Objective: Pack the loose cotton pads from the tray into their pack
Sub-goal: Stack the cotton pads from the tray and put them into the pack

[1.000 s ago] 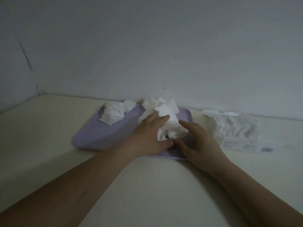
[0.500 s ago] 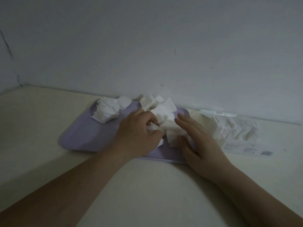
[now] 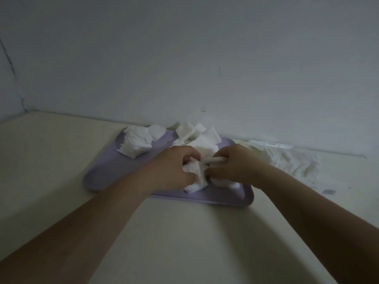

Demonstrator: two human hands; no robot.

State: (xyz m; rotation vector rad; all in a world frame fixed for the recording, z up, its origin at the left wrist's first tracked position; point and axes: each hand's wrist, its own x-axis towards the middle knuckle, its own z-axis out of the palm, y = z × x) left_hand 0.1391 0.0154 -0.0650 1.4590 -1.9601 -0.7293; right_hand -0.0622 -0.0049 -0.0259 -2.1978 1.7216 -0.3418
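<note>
A lilac tray (image 3: 114, 169) lies on the cream table against the wall. White square cotton pads (image 3: 203, 141) are heaped at its middle and right. A neater stack of pads (image 3: 135, 141) sits at its far left corner. My left hand (image 3: 174, 171) and my right hand (image 3: 233, 167) meet over the tray's near right part, both closed on a bunch of pads (image 3: 194, 171) pressed between them. The clear plastic pack (image 3: 291, 160), partly filled with pads, lies on the table right of the tray.
The wall runs just behind the tray and pack. A white label sheet (image 3: 328, 191) lies by the pack at the right. Bare cream table (image 3: 184, 242) stretches in front of the tray and to its left.
Both hands have closed together on a bunch of pads; before, the right hand lay flat and open beside the heap. The view shifted slightly.
</note>
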